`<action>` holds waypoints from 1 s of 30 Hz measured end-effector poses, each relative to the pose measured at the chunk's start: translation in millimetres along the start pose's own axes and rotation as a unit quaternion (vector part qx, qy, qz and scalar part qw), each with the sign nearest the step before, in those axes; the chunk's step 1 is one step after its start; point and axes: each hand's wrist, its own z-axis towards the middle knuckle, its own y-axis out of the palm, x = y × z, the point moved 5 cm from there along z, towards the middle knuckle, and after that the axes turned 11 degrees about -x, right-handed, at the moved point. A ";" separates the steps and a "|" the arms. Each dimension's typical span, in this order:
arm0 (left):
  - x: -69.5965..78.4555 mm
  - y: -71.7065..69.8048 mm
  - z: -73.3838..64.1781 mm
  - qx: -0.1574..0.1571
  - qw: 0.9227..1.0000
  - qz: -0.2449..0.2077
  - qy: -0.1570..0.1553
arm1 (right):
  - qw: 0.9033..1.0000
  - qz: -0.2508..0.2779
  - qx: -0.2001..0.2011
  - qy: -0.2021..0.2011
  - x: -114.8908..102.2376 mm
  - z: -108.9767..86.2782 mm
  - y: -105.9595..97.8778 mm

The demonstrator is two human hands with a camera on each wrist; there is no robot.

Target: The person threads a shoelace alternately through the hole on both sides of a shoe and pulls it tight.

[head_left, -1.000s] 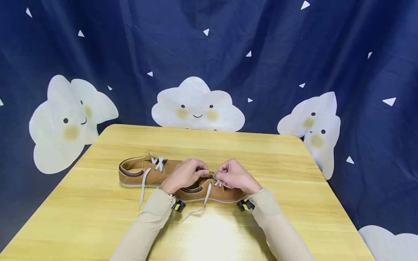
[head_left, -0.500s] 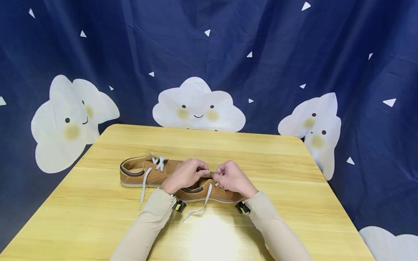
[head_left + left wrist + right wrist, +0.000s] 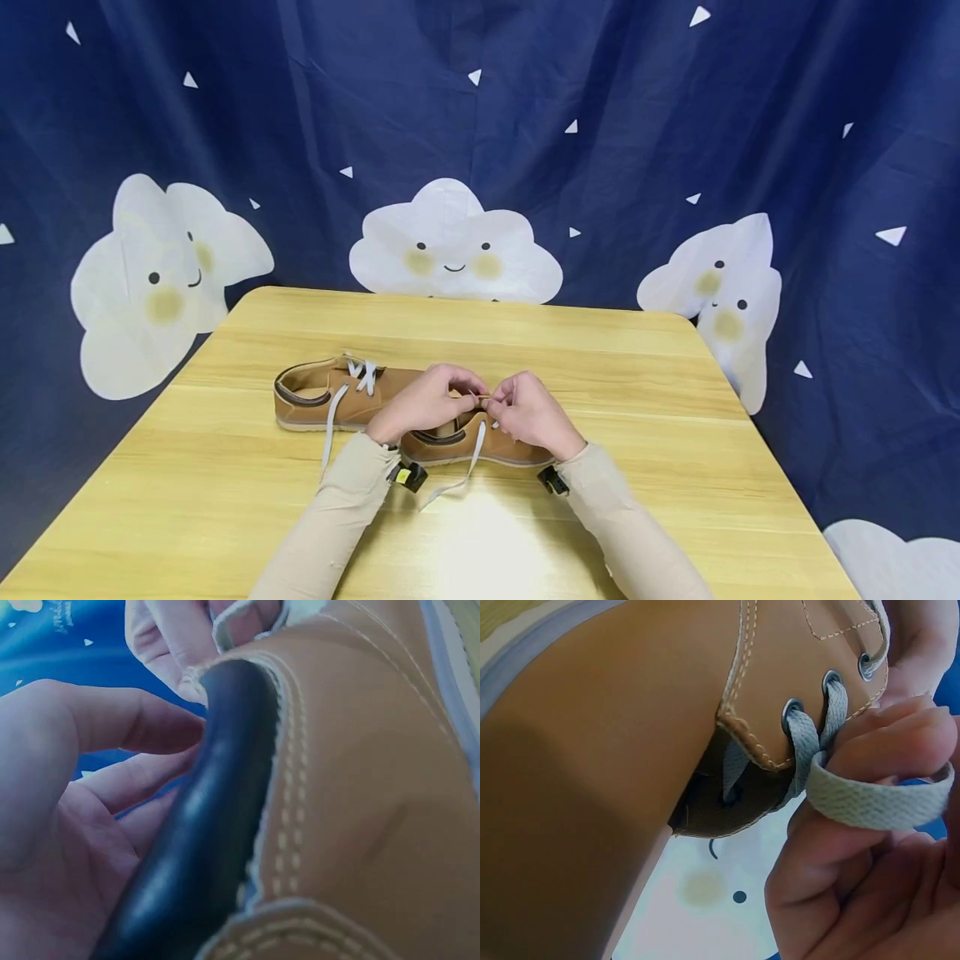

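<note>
A tan shoe (image 3: 435, 450) with a dark collar (image 3: 225, 765) stands under both hands. My left hand (image 3: 429, 402) reaches over its opening, thumb and forefinger pinching the far edge of the lacing flap; in the left wrist view the collar hides the fingertips. My right hand (image 3: 528, 410) pinches the light grey shoelace (image 3: 881, 801), which bends in a loop around its fingers in the right wrist view. Both hands' fingertips meet closely over the shoe's tongue. The lace runs through metal eyelets (image 3: 792, 712). Its other end (image 3: 467, 477) hangs from the near side onto the table.
A second tan shoe (image 3: 300, 417) lies behind and to the left, its toe partly behind my left hand. Its lace (image 3: 330, 429) trails onto the wooden table (image 3: 225, 500). A blue curtain (image 3: 420, 100) with white clouds hangs behind the table.
My right hand has shifted slightly left, bringing its fingertips up to those of my left hand. The left forefinger has moved a little toward the right hand. Both shoes stay in place.
</note>
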 end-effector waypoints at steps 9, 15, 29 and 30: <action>-3.5 -0.2 -3.7 -0.023 0.995 -0.083 -0.052 | 0.999 -0.027 -0.042 -0.020 -5.4 -3.2 -2.6; -4.5 -3.1 -2.8 -0.006 0.993 -0.105 -0.056 | 0.993 -0.083 -0.052 -0.063 -17.6 -12.8 -18.9; -8.4 -29.0 -11.7 0.102 0.979 -0.171 -0.036 | 0.973 -0.172 -0.153 -0.019 9.5 -11.9 -33.0; -9.3 -29.7 -12.1 0.105 0.979 -0.171 -0.039 | 0.972 -0.171 -0.162 -0.015 11.7 -11.2 -31.6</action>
